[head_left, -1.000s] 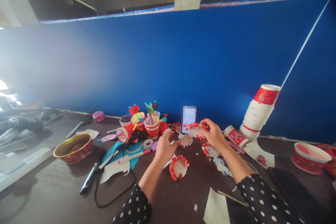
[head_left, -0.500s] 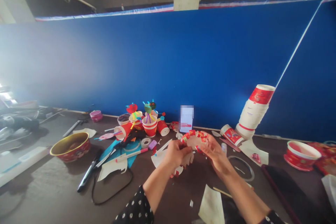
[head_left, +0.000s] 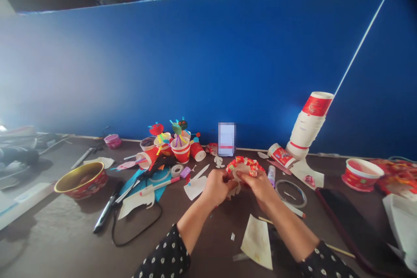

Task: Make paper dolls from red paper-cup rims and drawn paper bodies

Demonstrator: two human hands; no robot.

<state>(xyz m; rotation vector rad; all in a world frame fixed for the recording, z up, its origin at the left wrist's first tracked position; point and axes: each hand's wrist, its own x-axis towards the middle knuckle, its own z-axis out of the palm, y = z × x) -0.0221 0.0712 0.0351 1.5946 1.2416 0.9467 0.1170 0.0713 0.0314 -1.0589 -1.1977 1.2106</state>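
Note:
A round piece of red-and-white paper craft (head_left: 241, 163), its rim ringed with red folded bits, is held between both hands near the middle of the table. My left hand (head_left: 217, 188) pinches its left edge. At its right side, my right hand (head_left: 257, 182) is closed on the edge, the thumb over the pale centre. Ragged white paper hangs below the craft beside my left fingers. Just beyond, a lit phone (head_left: 226, 139) stands upright against the blue wall.
Paper cups with colourful figures (head_left: 180, 150) stand left of centre, near a gold-rimmed bowl (head_left: 81, 180) and a hot-styled black-and-silver tool (head_left: 107, 210). A leaning cup stack (head_left: 308, 126), a clear ring (head_left: 290, 193), a red-and-white bowl (head_left: 362, 174) and a dark tablet-like slab (head_left: 352, 226) lie right.
My right hand has moved from the craft's outer right rim inward, its thumb now nearer the centre. The craft sits flatter and lower between my hands. The camera view has shifted slightly.

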